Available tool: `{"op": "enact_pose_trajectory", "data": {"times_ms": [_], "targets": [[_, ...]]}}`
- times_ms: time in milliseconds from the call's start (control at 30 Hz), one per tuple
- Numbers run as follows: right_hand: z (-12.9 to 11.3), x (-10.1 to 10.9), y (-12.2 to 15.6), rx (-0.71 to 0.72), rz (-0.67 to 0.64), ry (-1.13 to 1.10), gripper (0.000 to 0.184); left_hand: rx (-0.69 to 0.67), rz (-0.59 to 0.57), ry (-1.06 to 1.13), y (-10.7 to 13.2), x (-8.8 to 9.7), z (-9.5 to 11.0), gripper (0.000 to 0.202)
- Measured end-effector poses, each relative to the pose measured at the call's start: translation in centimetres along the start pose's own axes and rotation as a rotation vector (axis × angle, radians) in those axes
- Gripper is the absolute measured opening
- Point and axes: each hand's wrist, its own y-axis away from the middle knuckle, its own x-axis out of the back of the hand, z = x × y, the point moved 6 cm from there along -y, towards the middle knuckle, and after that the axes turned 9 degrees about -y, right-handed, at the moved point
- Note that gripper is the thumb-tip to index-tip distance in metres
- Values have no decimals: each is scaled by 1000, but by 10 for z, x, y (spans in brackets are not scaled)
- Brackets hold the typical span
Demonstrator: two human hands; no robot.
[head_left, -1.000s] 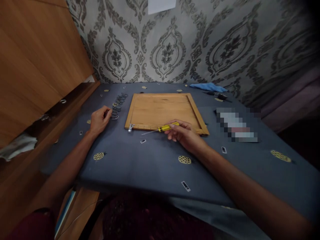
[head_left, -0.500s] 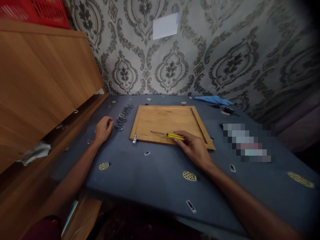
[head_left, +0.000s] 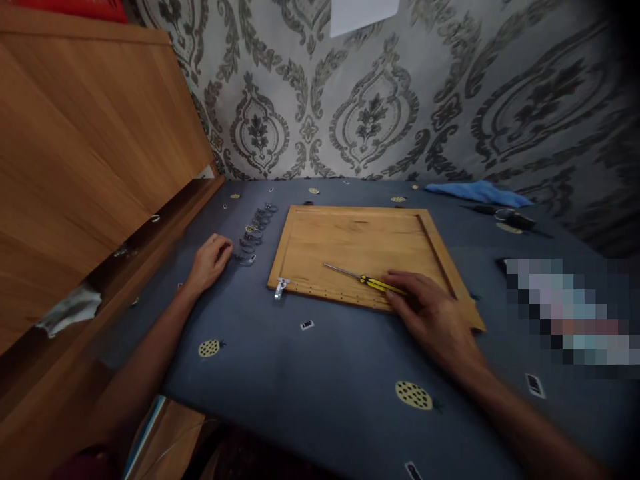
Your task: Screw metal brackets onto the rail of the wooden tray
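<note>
Screwdriver point(head_left: 369, 281), slim-shafted, right hand point(head_left: 436, 315) touching it, framed rectangular panel point(head_left: 345, 240), grainy wood

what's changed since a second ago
The right hand has moved the screwdriver from the near edge to over the wooden board, its tip now pointing left and away. The left hand is still beside the small dark pieces; the metal bracket remains at the board's corner.

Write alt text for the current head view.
Right hand holding a yellow-handled screwdriver over a framed wooden board, which has a metal fitting at its near-left corner. The left hand is beside a row of metal parts on a blue-grey pineapple-print cloth.
</note>
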Motion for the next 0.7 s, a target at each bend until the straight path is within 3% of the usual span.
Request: {"op": "enact_pose_trajectory", "data": {"times_ms": [267, 700], "targets": [[1, -2, 3, 2, 11, 7, 25, -49, -162, 26, 3, -6, 2, 18], [-7, 3, -2, -103, -32, -84, 21, -50, -178, 23, -1, 10, 13, 33]]}}
